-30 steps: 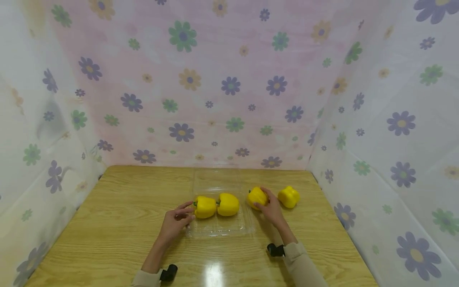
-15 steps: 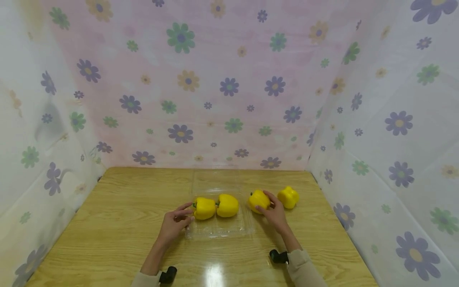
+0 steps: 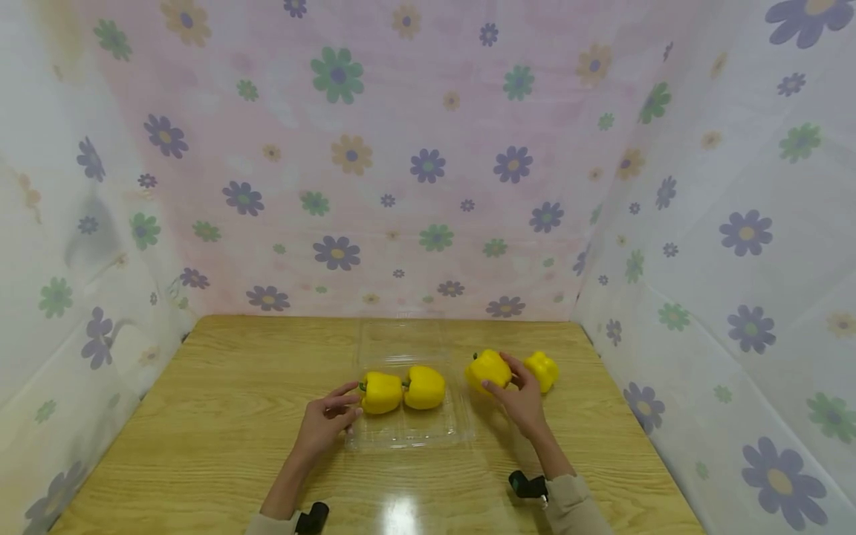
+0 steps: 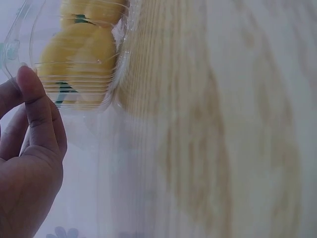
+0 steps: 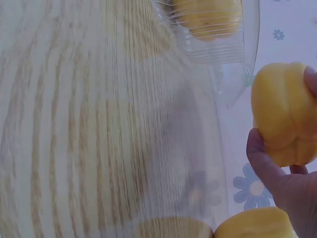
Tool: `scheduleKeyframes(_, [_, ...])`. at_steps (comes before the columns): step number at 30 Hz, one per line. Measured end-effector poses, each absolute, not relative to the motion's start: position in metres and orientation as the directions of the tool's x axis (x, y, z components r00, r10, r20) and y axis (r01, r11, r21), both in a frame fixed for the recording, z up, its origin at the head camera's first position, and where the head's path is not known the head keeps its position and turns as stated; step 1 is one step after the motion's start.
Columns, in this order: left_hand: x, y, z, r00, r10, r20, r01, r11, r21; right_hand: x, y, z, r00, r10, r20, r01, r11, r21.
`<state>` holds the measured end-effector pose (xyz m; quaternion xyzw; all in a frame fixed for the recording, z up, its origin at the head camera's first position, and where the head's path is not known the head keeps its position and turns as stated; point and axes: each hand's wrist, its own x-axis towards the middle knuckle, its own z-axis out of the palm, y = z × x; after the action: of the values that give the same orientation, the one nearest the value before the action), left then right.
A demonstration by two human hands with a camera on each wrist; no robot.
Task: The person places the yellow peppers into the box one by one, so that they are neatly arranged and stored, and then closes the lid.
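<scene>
While the right hand (image 3: 521,397) grips a yellow pepper (image 3: 487,370) up off the surface (image 3: 234,416), just right of the clear box (image 3: 431,427), the left hand (image 3: 326,422) pinches the box's left edge. The hands are well apart. From the head you see the held pepper's green stem and the clear lid (image 3: 401,340) lying open at the back. The right wrist view shows the pepper's bumpy bottom instead, and the left wrist view shows thumb and finger right at the box's edge. Two peppers (image 3: 381,394) sit side by side in the box, and its see-through wall stands between them and the held one. One more pepper (image 3: 545,369) rests behind the right hand, which hides a bit of it. Flowery cloth (image 3: 428,215) hangs all around.
</scene>
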<state>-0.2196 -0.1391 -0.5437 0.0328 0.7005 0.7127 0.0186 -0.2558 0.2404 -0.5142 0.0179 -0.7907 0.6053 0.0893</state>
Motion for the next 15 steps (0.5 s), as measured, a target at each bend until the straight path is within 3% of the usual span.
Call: scheduleKeyframes(15, [-0.221, -0.139, -0.547, -0.997, 0.069, 0.038, 0.035, -0.033, 0.999, -0.257, 0.239, -0.529, -0.942, -0.003, 0.335, -0.330, 0.179, -0.927])
